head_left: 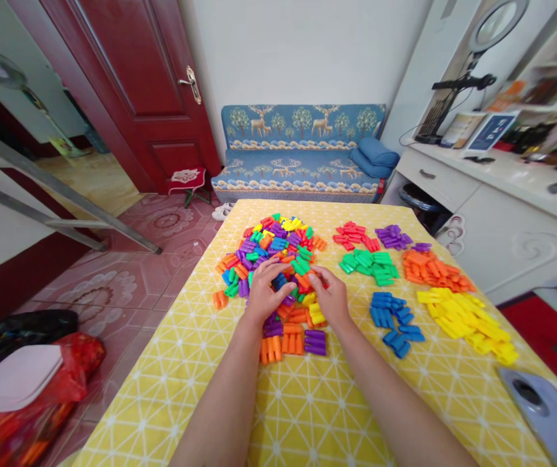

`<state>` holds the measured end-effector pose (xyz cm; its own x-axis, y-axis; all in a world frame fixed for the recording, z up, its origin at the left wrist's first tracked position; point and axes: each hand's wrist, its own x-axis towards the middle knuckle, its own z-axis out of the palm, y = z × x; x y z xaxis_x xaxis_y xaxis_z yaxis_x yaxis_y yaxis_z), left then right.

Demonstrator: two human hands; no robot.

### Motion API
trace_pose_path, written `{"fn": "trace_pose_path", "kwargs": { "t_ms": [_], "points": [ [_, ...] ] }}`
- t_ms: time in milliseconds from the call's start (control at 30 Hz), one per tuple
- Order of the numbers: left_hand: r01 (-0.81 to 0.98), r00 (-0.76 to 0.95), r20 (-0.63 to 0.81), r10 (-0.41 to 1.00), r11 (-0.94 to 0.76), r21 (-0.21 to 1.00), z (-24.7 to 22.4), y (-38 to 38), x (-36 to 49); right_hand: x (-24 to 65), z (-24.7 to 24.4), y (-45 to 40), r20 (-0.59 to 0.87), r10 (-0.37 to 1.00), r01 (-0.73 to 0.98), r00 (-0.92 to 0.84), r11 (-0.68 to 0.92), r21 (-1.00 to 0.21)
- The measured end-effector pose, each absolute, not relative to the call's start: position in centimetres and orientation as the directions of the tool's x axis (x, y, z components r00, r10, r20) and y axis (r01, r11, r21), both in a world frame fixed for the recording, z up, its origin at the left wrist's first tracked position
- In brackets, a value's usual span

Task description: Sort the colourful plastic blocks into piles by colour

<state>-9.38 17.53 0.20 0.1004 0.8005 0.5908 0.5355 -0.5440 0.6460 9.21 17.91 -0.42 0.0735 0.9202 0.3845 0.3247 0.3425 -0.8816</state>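
Both hands are in a mixed heap of plastic toy building blocks (278, 243) on the table. My left hand (265, 293) arches over the heap's near part, its thumb and fingers spread around a blue block (279, 281). It grips nothing that I can see. From the right, my right hand (330, 297) pinches the edge of an orange block (304, 280) with thumb and forefinger. Just behind lies a green block (300, 265). Closer to me, orange blocks (292, 340) and a purple block (315, 342) sit in a row.
Colour-sorted piles lie at right: red (355, 236), purple (393, 237), green (371, 264), orange (437, 271), blue (391, 314) and yellow (466, 321). A phone (546, 408) rests at the right edge of the yellow tablecloth (278, 415). Behind stands a blue sofa (302, 159).
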Motion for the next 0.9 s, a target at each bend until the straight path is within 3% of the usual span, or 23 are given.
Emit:
{"fn": "trace_pose_path", "kwargs": {
  "t_ms": [133, 300, 400, 600, 900],
  "points": [
    [0.503, 0.081, 0.567, 0.82, -0.525, 0.686, 0.5, 17.2, -9.4, 8.7, -1.2, 16.3, 0.392, 0.917, 0.3, 0.075, 0.354, -0.886],
    [0.441, 0.068, 0.573, 0.817, -0.539, 0.717, 0.2, 17.4, -9.1, 8.4, -1.6, 15.8, 0.478, 0.878, 0.427, -0.029, 0.444, -0.788],
    [0.397, 0.034, 0.548, 0.836, -0.515, 0.76, -0.3, 17.6, -9.0, 8.2, -1.8, 15.5, 0.499, 0.867, 0.463, -0.007, 0.445, -0.766],
    [0.319, -0.071, 0.571, 0.818, -0.524, 0.79, 0.5, 17.2, -9.1, 8.0, -2.4, 15.2, 0.429, 0.886, 0.247, 0.179, 0.381, -0.891],
    [0.339, 0.151, 0.619, 0.771, -0.629, 0.7, 1.5, 16.7, -8.6, 7.5, -2.2, 15.0, 0.416, 0.9, 0.144, 0.131, 0.398, -0.906]
  ]
}}
